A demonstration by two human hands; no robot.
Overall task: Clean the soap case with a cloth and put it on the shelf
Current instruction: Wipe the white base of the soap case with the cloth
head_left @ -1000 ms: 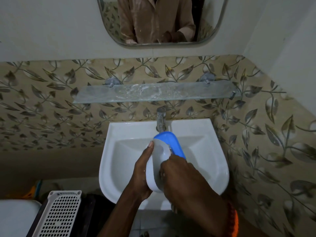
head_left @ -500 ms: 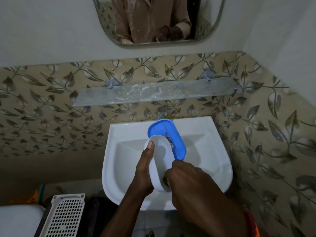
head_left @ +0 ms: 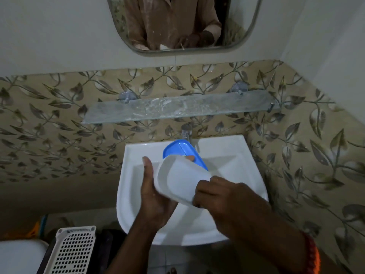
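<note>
Both hands (head_left: 158, 196) hold the soap case (head_left: 181, 180) between them.

readable text: none on any surface in view
soap case (head_left: 182, 180): plain white tray and blue lid, no label or brand to read
shelf (head_left: 177, 107): bare glass with smears, no writing
sink (head_left: 254, 175): plain white, no maker's mark to be seen
basket (head_left: 69, 252): white grid, no tag or number
</note>
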